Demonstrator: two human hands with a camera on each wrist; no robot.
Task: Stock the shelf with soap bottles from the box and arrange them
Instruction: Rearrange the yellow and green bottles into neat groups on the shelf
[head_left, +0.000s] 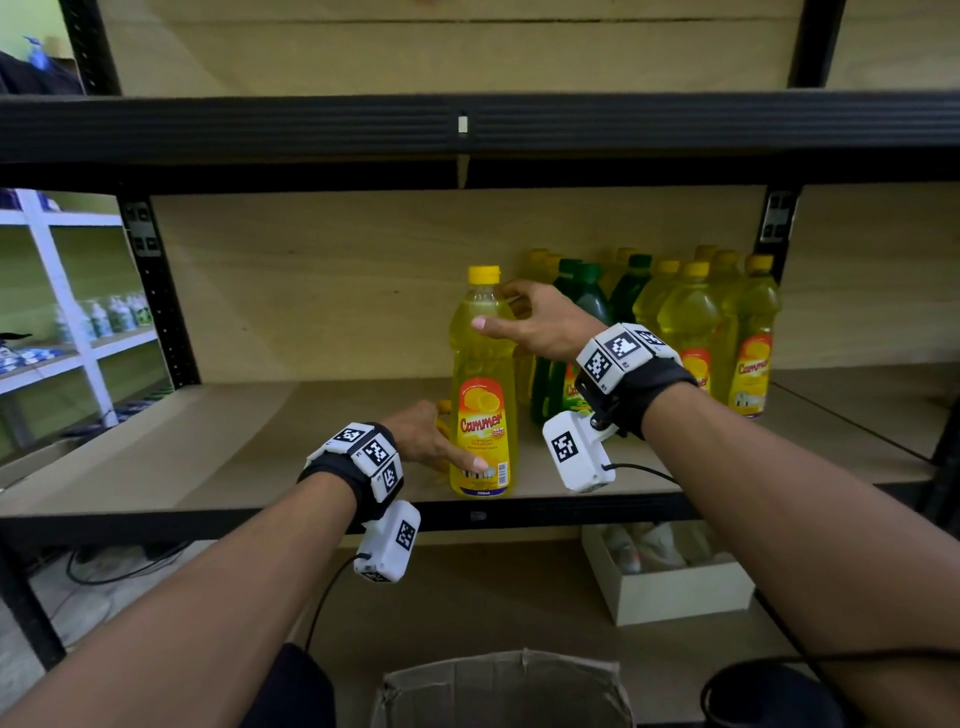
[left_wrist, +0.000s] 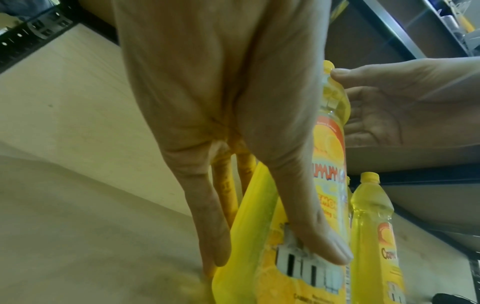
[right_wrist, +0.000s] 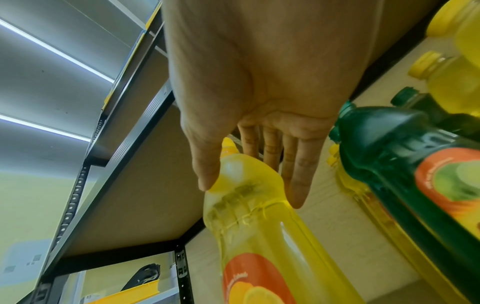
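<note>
A yellow soap bottle (head_left: 483, 384) with a yellow cap stands upright near the front edge of the wooden shelf (head_left: 249, 441). My left hand (head_left: 447, 441) holds its base, with the thumb laid across the front label and the fingers behind. In the left wrist view the thumb (left_wrist: 311, 236) presses on the barcode of the bottle (left_wrist: 330, 164). My right hand (head_left: 524, 317) is at the bottle's shoulder with straight fingers. The right wrist view shows its thumb tip (right_wrist: 205, 181) touching the bottle (right_wrist: 259, 236). Several yellow bottles (head_left: 696, 322) and green bottles (head_left: 587, 301) stand grouped to the right.
An open cardboard box (head_left: 504, 686) sits on the floor below me. A white box (head_left: 670, 577) lies under the shelf at the right. The black beam of the upper shelf (head_left: 311, 130) runs overhead, and a black upright post (head_left: 156, 291) stands at the left. The shelf left of the bottle is bare wood.
</note>
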